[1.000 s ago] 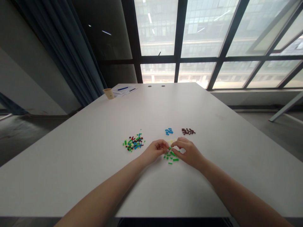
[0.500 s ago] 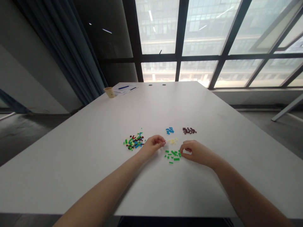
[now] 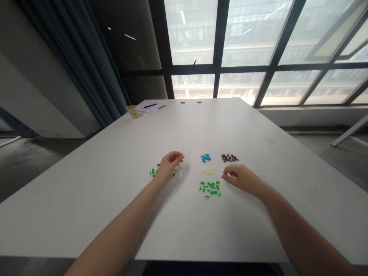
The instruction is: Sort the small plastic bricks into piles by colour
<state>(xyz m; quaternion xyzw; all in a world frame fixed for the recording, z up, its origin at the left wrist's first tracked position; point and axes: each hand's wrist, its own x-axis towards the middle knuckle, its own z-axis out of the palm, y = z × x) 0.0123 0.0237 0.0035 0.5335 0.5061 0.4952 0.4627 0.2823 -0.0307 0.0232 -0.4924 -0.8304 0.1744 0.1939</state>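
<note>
My left hand (image 3: 171, 161) hovers over the mixed pile of small coloured building bricks (image 3: 153, 171) and hides most of it. Its thumb and fingers are pinched together; whatever may be between them is too small to make out. My right hand (image 3: 238, 177) is curled, thumb and index finger closing a loop just right of the green bricks (image 3: 213, 192). Nothing I can name shows at those fingertips. Pale yellow bricks (image 3: 209, 170) lie between the hands, with blue bricks (image 3: 206, 157) behind them. Dark brown bricks (image 3: 229, 158) form a group beyond my right hand.
The white table (image 3: 207, 130) stretches away toward the windows. At its far left stand a paper cup (image 3: 133, 112) and sheets of paper (image 3: 148, 110) with a blue pen (image 3: 150, 105) on them. Two dark discs lie near the far edge.
My left hand has moved left and away from me, from beside the yellow bricks to over the mixed pile. The right hand has lifted slightly away from the green bricks.
</note>
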